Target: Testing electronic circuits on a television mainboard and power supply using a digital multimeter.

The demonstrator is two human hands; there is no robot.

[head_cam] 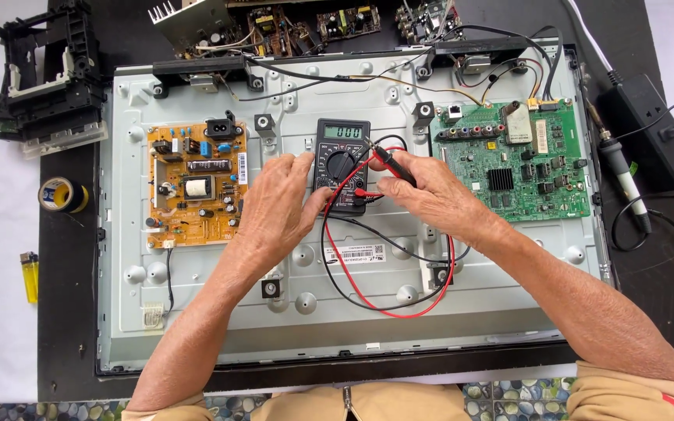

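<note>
A multimeter [342, 165] is lying on the metal panel [352, 312], sitting between a power board [195, 183] leftward and a main board [518, 160] rightward.

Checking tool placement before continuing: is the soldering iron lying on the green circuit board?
No, the soldering iron lies on the dark mat right of the green circuit board, beside the power strip.

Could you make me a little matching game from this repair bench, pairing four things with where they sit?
Things:
1. multimeter
2. orange circuit board
3. green circuit board
4. yellow lighter

Places:
A. far left, on the white sheet
B. right part of the metal panel
C. between the left hand and right hand
D. left part of the metal panel

Pairs: 1-C, 2-D, 3-B, 4-A
</note>
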